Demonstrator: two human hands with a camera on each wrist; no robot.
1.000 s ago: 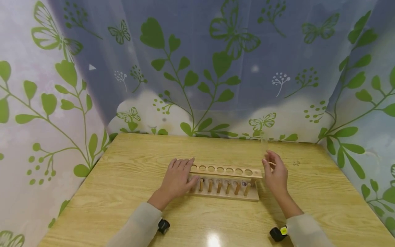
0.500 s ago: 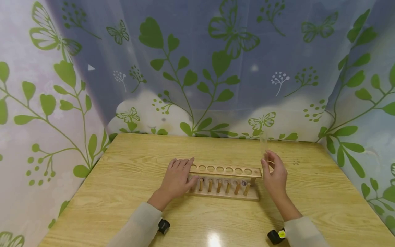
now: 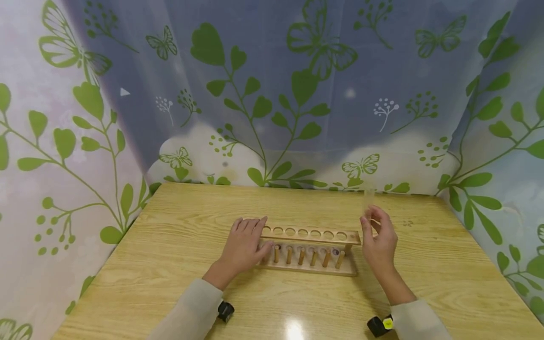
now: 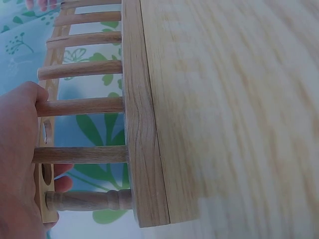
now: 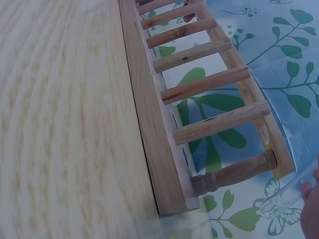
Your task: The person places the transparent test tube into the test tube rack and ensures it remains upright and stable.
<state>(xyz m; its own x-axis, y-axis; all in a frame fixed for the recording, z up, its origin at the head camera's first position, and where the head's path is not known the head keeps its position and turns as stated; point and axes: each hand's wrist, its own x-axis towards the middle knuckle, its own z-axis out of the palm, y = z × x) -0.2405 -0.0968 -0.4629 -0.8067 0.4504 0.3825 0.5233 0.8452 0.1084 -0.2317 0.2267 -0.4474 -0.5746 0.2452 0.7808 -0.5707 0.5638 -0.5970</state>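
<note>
**Clear, slender tube [image 3: 368,200] in the right hand [image 3: 380,238]; pale wooden peg rack [image 3: 312,240] in the left hand [image 3: 244,245]**

Watching remotely, I see the right grip closed by thumb and fingers on the transparent tube, one end rising above the fingers. The tube is outside the rack, just beyond its right end; whether the two touch I cannot tell. Just left of this grip runs the rack's flat top rail [image 3: 352,238], pierced by a row of round holes. Lower and in front, upright round wooden pegs [image 3: 301,256] rise from a long base [image 3: 314,270]. I find the left hand clasping the rail's opposite end, thumb in front, fingertips behind. Back along each arm from the grip is a beige sleeve [image 3: 418,318] with a black wrist device [image 3: 376,327]. Under both grips extends a yellowish wood-grained table [image 3: 195,203]; beyond hangs a blue-and-white cloth [image 3: 272,42] printed with green leaves and butterflies.
</note>
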